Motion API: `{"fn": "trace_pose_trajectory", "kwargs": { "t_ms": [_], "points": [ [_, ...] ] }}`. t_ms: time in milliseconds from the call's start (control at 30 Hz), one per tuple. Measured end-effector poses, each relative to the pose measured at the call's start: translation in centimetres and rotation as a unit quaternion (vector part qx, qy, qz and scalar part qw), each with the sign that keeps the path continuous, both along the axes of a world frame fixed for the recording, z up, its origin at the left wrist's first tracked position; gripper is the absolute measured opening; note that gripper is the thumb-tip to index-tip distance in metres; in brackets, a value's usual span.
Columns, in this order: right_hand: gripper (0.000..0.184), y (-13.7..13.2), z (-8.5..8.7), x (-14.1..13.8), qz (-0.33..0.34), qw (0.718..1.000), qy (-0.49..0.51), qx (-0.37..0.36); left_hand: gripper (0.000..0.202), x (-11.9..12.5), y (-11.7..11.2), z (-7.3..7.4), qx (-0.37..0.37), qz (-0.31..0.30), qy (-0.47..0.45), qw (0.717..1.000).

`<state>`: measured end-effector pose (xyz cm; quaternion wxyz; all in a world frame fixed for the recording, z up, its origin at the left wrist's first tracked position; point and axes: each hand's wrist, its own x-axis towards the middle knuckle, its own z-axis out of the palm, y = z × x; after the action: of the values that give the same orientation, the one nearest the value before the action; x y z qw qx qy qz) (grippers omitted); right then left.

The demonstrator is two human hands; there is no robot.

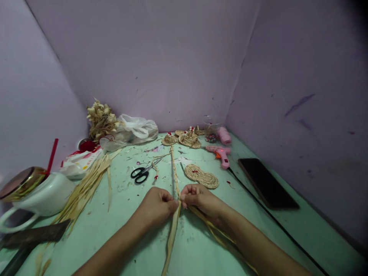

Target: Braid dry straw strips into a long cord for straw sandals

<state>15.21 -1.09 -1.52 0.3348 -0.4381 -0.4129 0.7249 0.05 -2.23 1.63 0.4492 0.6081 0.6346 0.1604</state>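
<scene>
A straw braid [173, 165] runs from the far part of the table toward me, and both hands pinch its near end. My left hand [159, 205] is closed on it from the left, thumb and finger together. From the other side my right hand [198, 197] grips the same spot, fingertips almost touching the left ones. Loose straw strands [173, 237] trail from the pinch toward me, and others pass under my right wrist. Just beyond the right hand lies a woven straw sole [201, 176] with a small red bit on it. Black-handled scissors [140, 175] rest left of the braid.
A pink glue gun [220, 154] with a black cord and a phone [267, 184] lie at right. Small woven pieces [189, 140] sit at the back. On the left are dry straw strips [89, 180], a white mug [51, 191], a hammer [34, 234] and a plastic bag [135, 128].
</scene>
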Motion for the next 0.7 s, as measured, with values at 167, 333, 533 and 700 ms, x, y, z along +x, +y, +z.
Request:
{"fn": "trace_pose_trajectory", "kwargs": {
  "t_ms": [167,333,533,700],
  "points": [
    [0.014,-0.2,-0.2,0.0,0.005,1.0,0.012,0.017,0.015,0.6,-1.2,-1.3,-0.065,0.038,-0.124,0.989],
    [0.014,-0.2,-0.5,-0.2,0.0,1.0,0.0,0.027,0.014,0.9,-1.2,-1.3,-0.077,0.075,-0.131,0.986],
    [0.013,-0.1,-0.5,-0.1,0.001,0.999,-0.012,0.032,0.013,0.8,-1.2,-1.7,-0.077,0.072,-0.135,0.985],
    [0.012,-0.2,-0.5,-0.1,-0.003,1.0,0.002,0.021,0.018,0.7,-1.1,-1.3,-0.081,0.076,-0.154,0.982]
  ]
}}
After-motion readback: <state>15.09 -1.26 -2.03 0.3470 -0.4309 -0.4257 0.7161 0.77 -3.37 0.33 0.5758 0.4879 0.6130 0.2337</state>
